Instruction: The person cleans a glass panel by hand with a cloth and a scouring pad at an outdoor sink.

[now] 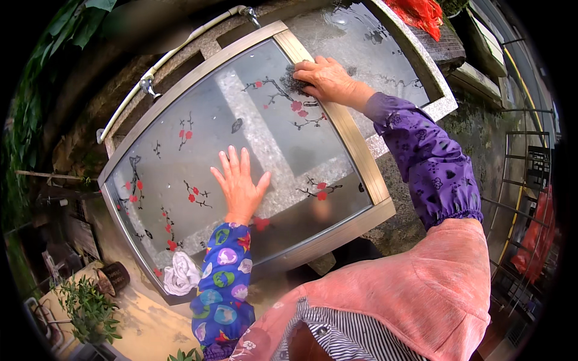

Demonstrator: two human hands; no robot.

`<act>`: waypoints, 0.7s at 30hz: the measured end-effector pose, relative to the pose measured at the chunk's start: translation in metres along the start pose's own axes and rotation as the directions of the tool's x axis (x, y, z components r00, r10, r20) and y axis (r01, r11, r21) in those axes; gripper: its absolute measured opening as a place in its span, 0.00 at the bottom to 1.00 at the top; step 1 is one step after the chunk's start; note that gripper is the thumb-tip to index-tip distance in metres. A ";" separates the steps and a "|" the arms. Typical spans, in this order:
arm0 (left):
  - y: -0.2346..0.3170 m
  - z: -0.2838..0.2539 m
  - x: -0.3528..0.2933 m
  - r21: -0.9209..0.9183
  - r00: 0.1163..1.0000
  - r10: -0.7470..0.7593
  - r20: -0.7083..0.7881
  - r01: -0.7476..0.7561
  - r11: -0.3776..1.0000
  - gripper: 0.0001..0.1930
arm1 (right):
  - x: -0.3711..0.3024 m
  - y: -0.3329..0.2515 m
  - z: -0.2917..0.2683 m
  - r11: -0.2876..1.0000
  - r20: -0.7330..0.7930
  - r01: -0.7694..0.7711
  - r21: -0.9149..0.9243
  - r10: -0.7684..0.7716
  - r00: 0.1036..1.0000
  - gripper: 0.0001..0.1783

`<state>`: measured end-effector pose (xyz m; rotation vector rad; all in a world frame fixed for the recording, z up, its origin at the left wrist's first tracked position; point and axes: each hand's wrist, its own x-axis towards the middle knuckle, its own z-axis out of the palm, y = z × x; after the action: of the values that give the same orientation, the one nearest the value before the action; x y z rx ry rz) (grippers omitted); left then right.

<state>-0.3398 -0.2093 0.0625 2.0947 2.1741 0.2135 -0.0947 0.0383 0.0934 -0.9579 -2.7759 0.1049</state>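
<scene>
A framed glass panel (205, 162) with red flower and dark branch decorations lies across a concrete wash basin (442, 102). My left hand (238, 185) rests flat on the middle of the glass, fingers stretched out and nothing in it. Near the upper right corner, the fingers of my right hand (328, 79) press a dark, fuzzy scouring pad (293, 78), which looks like steel wool, against the glass beside the wood-coloured frame (355, 144). My palm hides part of the pad. A crumpled white cloth (182, 275) sits on the panel's lower left corner, next to my left sleeve.
Two metal taps (148, 86) stand along a pale pipe (186, 43) behind the panel. Water (355, 36) covers the basin floor. A red plastic bag (419, 15) lies at the far right, a metal rack (518, 198) stands right, and a potted plant (87, 307) is lower left.
</scene>
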 end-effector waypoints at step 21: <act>0.001 -0.004 0.003 -0.010 0.999 0.013 0.033 -0.012 1.000 0.42 | 0.101 0.070 0.033 0.968 -0.221 -0.242 0.071 0.252 0.942 0.19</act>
<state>-0.3396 -0.2061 0.0663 2.0917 2.1375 0.1889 -0.1367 0.1559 0.0685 -1.2209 -2.4267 0.0852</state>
